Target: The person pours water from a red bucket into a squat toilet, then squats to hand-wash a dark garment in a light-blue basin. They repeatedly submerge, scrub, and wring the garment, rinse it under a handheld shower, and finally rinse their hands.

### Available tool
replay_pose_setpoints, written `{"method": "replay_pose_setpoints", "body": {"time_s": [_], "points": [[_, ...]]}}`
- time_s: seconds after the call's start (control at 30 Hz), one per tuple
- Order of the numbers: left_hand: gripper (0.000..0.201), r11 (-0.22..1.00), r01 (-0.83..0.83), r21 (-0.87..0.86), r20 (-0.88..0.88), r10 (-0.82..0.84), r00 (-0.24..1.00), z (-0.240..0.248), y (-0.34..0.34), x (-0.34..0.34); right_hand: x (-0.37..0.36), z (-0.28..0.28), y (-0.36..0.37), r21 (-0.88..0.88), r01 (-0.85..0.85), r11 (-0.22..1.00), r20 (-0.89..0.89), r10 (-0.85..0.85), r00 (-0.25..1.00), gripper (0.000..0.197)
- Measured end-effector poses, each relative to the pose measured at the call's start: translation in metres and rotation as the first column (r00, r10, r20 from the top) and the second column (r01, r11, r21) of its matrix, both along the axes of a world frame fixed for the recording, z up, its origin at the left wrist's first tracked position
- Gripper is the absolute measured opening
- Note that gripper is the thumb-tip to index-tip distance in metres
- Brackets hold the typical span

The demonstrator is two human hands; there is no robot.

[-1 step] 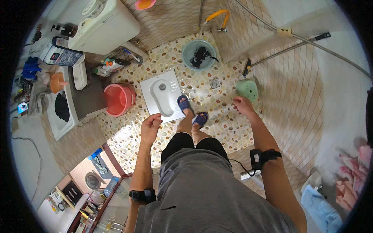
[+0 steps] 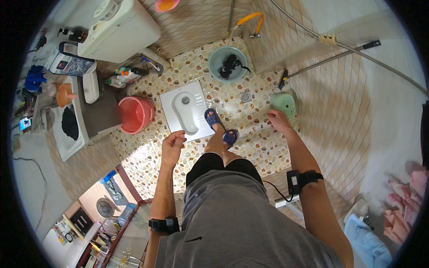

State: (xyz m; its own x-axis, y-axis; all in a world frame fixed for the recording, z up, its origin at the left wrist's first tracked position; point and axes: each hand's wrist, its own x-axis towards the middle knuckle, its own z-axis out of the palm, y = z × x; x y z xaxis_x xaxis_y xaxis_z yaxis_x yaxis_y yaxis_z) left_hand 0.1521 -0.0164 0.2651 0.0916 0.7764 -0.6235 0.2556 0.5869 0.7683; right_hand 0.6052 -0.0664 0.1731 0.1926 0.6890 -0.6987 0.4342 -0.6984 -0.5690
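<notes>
Left hand [image 2: 172, 149] near the squat toilet [image 2: 191, 117], right hand [image 2: 279, 120] beside the green stool [image 2: 284, 102], contact unclear; both with fingers half-open, nothing visibly held; basin [image 2: 214, 69] with dark cloth [image 2: 229, 65] stands below the orange hose [image 2: 248, 18], presumably to catch water.

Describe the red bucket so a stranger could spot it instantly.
Find the white squat toilet in the patterned floor. Just left of it stands the red bucket. Its colour sets it apart from the blue-grey basin holding dark cloth.
</notes>
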Motion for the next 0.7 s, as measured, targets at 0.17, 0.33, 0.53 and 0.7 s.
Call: {"method": "replay_pose_setpoints", "body": {"time_s": [0.17,0.33,0.53,0.7], "points": [[0.028,0.996,-0.068,-0.064,0.051,0.072,0.996,-0.027,0.036,0.039,0.014,-0.009,0.056,-0.041,-0.039,0.998,0.021,0.04,0.999,0.023],[0.028,0.998,-0.049,-0.034,0.068,0.051,0.996,-0.057,0.078,0.083,0.035,-0.037,0.108,0.02,-0.227,0.974,0.069,0.225,0.972,0.026],[0.027,0.995,-0.068,-0.067,0.091,0.074,0.993,-0.102,0.105,0.133,0.044,-0.084,0.163,-0.074,-0.276,0.958,0.052,0.281,0.958,0.032],[0.022,0.995,0.036,-0.089,-0.058,-0.042,0.997,-0.187,0.116,0.197,0.059,-0.15,0.22,-0.133,-0.315,0.94,-0.11,0.301,0.947,0.038]]}}
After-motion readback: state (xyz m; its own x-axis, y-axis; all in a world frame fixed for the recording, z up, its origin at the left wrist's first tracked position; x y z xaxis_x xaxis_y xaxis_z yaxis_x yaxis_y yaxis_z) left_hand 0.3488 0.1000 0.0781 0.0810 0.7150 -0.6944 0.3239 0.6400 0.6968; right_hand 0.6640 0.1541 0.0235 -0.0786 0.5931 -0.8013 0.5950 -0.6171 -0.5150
